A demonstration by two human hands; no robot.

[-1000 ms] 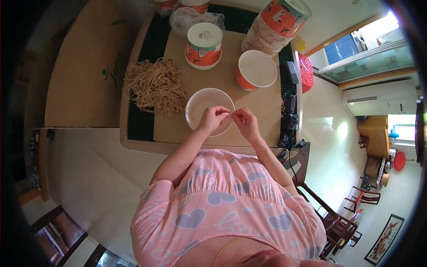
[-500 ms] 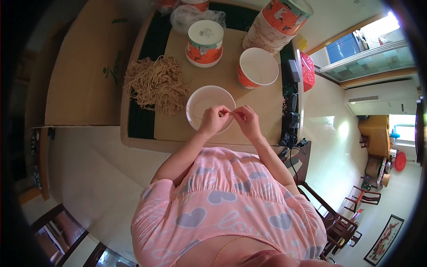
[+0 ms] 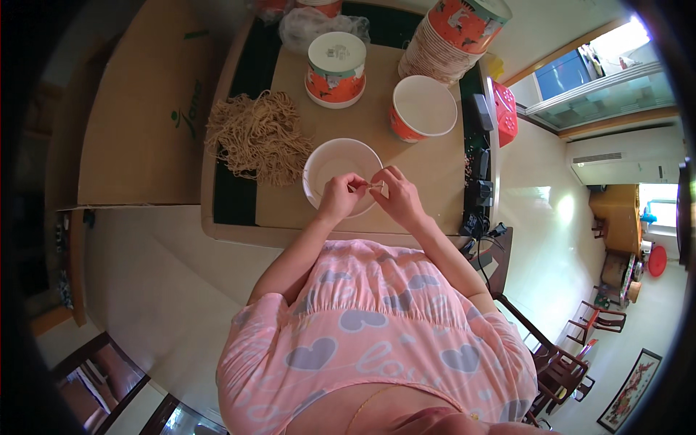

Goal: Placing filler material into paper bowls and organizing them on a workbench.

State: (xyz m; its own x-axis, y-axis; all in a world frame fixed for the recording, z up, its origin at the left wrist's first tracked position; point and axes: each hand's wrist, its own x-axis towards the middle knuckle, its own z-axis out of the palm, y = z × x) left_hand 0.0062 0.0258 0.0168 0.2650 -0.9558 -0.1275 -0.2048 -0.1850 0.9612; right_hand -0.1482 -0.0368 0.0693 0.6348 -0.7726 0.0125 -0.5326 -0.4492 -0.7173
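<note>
The left hand [image 3: 338, 196] and the right hand [image 3: 395, 193] are pinched together on a small pale packet [image 3: 375, 188], held just above the near rim of a white paper bowl [image 3: 330, 163] on the counter [image 3: 435, 163]; dried noodles [image 3: 254, 134] are piled to the left.

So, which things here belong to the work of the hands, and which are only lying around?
In the work:
- left hand and right hand, pinching a small pale piece between them
- empty white bowl below them

Lying around:
- noodle pile
- lidded cup
- open cup
- cup stack
- red box
</note>
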